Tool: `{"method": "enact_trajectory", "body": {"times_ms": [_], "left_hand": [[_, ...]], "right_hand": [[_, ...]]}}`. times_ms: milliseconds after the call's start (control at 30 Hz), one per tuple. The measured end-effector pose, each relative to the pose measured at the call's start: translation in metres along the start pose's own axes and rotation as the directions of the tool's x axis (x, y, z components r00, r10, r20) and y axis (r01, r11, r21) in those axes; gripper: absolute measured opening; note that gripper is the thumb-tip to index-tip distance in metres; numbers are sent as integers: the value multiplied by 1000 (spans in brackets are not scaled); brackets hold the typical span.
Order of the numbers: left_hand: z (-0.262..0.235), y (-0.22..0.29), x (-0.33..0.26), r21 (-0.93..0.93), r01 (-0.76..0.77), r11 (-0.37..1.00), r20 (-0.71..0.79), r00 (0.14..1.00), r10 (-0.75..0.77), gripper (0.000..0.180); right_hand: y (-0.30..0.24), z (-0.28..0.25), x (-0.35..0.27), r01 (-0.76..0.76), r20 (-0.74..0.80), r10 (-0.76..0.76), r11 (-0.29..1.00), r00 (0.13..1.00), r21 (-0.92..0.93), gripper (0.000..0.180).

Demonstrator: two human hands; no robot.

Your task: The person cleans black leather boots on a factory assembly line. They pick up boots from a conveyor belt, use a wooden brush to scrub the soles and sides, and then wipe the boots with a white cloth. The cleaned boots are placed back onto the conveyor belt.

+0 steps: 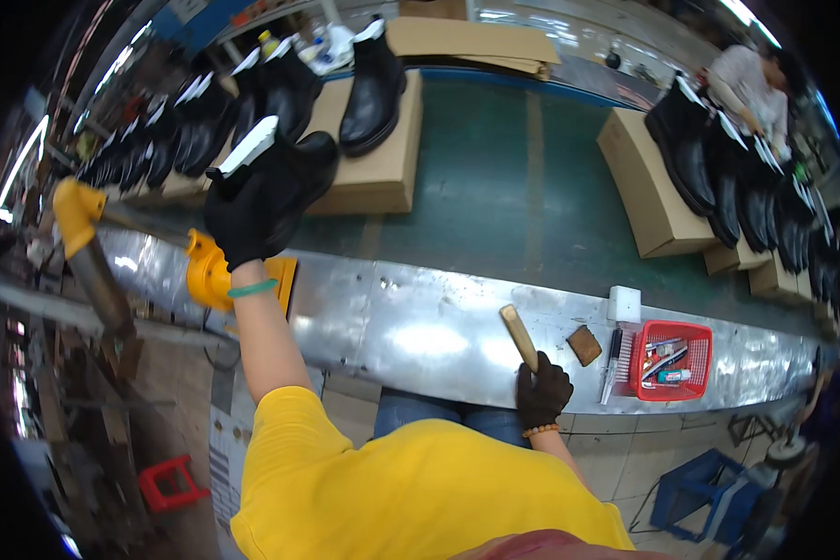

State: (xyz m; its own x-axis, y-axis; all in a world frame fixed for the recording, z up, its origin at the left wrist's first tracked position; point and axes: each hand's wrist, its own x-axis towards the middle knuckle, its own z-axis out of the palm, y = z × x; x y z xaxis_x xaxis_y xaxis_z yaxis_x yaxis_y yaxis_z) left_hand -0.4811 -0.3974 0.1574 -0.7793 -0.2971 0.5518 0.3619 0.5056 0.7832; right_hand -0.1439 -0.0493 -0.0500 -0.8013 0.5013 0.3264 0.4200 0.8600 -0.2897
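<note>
A person in a yellow shirt [420, 485] grasps a black boot [294, 182] in the gloved left hand [238, 219], raised near a yellow fixture [210, 273] on a metal counter [420, 313], while the gloved right hand [544, 392] clasps a wooden handle [519, 336] at the near edge. A brown block [584, 345] and red basket [707, 369] lie to the right; more boots [373, 93] stand on cardboard boxes [397, 168] beyond.

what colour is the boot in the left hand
The boot is black; it shows best in the head view.
</note>
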Motion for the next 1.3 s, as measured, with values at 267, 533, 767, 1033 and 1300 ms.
{"method": "enact_trajectory", "body": {"times_ms": [267, 533, 767, 1033, 1300], "left_hand": [[-77, 74, -95, -139, 151, 979, 390, 917, -86, 29], [-41, 150, -150, -93, -168, 981, 782, 598, 177, 34], [7, 189, -188, -150, -783, 604, 704, 344, 621, 58], [28, 92, -218, -542, 258, 800, 553, 826, 108, 78], [41, 28, -247, -593, 538, 599, 667, 745, -8, 75]], "right_hand": [[3, -4, -1, 132, -238, -63, 949, 969, 286, 52], [-81, -45, 52, 16, 207, -485, 416, 850, 909, 81], [-82, -49, 66, -317, 295, -457, 28, 839, 948, 50], [-64, -53, 66, -367, 362, -311, 45, 879, 929, 41], [-68, -67, 44, 392, -110, -590, 375, 800, 840, 43]]}}
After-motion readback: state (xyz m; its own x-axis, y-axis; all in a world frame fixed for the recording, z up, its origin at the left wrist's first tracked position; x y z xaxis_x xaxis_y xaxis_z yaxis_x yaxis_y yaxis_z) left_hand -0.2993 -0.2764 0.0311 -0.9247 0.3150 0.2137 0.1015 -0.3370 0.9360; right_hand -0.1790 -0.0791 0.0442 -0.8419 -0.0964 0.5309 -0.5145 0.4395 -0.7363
